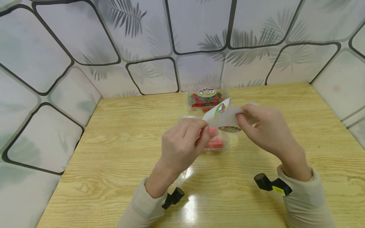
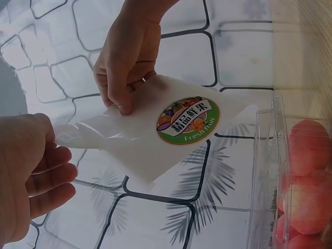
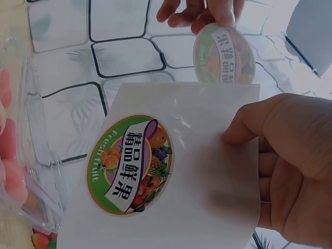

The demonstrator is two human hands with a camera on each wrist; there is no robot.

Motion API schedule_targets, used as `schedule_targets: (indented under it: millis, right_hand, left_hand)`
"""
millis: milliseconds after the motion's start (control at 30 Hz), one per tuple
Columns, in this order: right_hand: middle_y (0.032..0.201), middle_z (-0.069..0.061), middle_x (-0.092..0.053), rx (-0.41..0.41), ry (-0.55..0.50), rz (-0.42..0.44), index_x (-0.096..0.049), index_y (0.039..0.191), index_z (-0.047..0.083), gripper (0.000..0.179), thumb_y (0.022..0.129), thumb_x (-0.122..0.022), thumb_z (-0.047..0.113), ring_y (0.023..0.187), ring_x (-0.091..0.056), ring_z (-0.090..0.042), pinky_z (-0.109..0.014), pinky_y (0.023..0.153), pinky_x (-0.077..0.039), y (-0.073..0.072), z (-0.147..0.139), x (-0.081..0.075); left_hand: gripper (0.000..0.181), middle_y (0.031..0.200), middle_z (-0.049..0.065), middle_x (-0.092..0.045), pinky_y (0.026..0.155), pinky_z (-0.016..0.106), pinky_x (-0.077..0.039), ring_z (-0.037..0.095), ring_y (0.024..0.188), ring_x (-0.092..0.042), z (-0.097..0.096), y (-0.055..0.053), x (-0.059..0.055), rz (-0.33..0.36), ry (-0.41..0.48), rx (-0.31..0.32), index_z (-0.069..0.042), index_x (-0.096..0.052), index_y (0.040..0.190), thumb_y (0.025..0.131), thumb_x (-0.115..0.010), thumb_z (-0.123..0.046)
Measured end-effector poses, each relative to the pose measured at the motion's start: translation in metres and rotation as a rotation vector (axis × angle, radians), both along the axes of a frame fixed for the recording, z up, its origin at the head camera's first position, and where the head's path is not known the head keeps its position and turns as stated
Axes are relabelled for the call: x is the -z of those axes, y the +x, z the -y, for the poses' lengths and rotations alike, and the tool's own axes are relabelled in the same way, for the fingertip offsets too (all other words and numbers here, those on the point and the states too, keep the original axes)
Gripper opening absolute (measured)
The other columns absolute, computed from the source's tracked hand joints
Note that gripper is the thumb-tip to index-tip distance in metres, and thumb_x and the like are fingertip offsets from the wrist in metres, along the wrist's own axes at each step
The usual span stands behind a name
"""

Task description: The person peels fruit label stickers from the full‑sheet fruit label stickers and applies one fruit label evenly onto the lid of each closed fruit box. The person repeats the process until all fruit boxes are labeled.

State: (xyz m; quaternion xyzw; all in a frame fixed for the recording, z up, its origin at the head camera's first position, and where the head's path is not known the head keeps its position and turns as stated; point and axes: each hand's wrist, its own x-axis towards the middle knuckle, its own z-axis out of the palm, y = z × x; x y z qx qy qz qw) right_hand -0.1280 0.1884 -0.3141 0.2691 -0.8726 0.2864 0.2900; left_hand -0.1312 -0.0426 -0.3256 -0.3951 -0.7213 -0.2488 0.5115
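Note:
My right hand (image 1: 265, 129) pinches a white sticker sheet (image 3: 192, 114) between thumb and fingers, above the table. An oval fruit label (image 3: 129, 166) with a green band lies on this sheet. With thumb and forefinger, my left hand (image 1: 183, 139) pinches the edge of another oval sticker (image 3: 223, 54), which shows its pale back and mirrored print in the right wrist view. The sheet hides part of that sticker there. Below the hands sits a clear plastic box (image 1: 225, 144) of round pink-red fruit (image 2: 311, 202), partly covered by my left hand.
Behind the pink fruit stands a second clear box (image 1: 188, 98) holding strawberries (image 1: 199, 102), with an oval label (image 1: 207, 92) on its lid. Both stand on a wood-grain table (image 1: 114, 152). A patterned wall covering (image 1: 199, 28) rises behind the table and along its sides.

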Motion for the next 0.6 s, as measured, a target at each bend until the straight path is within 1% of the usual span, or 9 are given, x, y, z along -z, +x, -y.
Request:
schedule_targets:
  millis: [67, 200, 267, 400, 433, 467, 600]
  right_hand:
    - [0.077, -0.003, -0.071, 0.009, -0.002, 0.003, -0.07, 0.085, 0.001, 0.009, 0.084, -0.064, -0.006, 0.062, -0.064, -0.011, -0.017, 0.057, -0.047, -0.001, -0.002, 0.0]
    - [0.077, -0.003, -0.071, 0.023, -0.016, 0.007, -0.07, 0.084, 0.001, 0.01, 0.084, -0.064, -0.007, 0.062, -0.064, -0.01, -0.015, 0.057, -0.047, -0.002, -0.006, 0.0]
    - [0.077, -0.004, -0.071, 0.034, -0.021, 0.014, -0.07, 0.084, 0.001, 0.01, 0.084, -0.064, -0.007, 0.062, -0.064, -0.011, -0.015, 0.056, -0.047, -0.002, -0.009, 0.0]
    - [0.081, -0.009, -0.073, 0.063, -0.038, 0.048, -0.071, 0.087, 0.0, 0.008, 0.085, -0.065, -0.005, 0.063, -0.066, -0.018, -0.009, 0.06, -0.045, -0.003, -0.012, 0.0]
    - [0.082, -0.01, -0.074, 0.07, -0.042, 0.055, -0.072, 0.088, 0.0, 0.008, 0.085, -0.065, -0.005, 0.063, -0.067, -0.019, -0.007, 0.062, -0.044, -0.003, -0.013, -0.001]
    - [0.083, -0.011, -0.074, 0.077, -0.044, 0.06, -0.072, 0.088, -0.001, 0.008, 0.085, -0.065, -0.004, 0.063, -0.068, -0.021, -0.006, 0.062, -0.043, -0.003, -0.014, -0.001]
    - [0.084, -0.014, -0.074, 0.103, -0.058, 0.085, -0.073, 0.09, -0.001, 0.009, 0.086, -0.066, -0.004, 0.065, -0.069, -0.025, -0.003, 0.064, -0.041, -0.003, -0.016, -0.003]
  left_hand:
    - [0.001, 0.073, 0.003, -0.066, 0.05, 0.023, -0.052, 0.015, 0.064, -0.065, 0.001, 0.0, -0.001, 0.0, 0.006, -0.001, -0.004, -0.064, 0.086, 0.085, -0.064, -0.003]
    - [0.011, 0.073, 0.003, -0.066, 0.05, 0.023, -0.051, 0.015, 0.063, -0.064, 0.003, 0.0, -0.003, 0.003, 0.011, -0.006, -0.004, -0.063, 0.087, 0.078, -0.068, 0.001]
    - [0.008, 0.072, 0.003, -0.066, 0.051, 0.023, -0.052, 0.014, 0.063, -0.064, 0.004, -0.001, -0.004, 0.003, 0.016, -0.013, -0.004, -0.064, 0.087, 0.081, -0.067, 0.0]
    - [0.003, 0.072, 0.004, -0.065, 0.05, 0.022, -0.051, 0.014, 0.061, -0.064, 0.006, -0.001, -0.005, 0.006, 0.024, -0.025, -0.004, -0.065, 0.086, 0.086, -0.062, -0.002]
    - [0.005, 0.071, 0.004, -0.065, 0.049, 0.022, -0.05, 0.014, 0.059, -0.063, 0.007, -0.001, -0.006, 0.009, 0.025, -0.026, -0.003, -0.065, 0.086, 0.088, -0.061, -0.003]
    - [0.005, 0.071, 0.004, -0.065, 0.048, 0.021, -0.049, 0.014, 0.058, -0.062, 0.008, -0.001, -0.006, 0.011, 0.024, -0.027, -0.003, -0.065, 0.086, 0.088, -0.061, -0.003]
    - [0.014, 0.071, 0.005, -0.065, 0.046, 0.02, -0.047, 0.013, 0.056, -0.061, 0.009, -0.002, -0.007, 0.015, 0.025, -0.029, -0.002, -0.065, 0.084, 0.093, -0.055, -0.007]
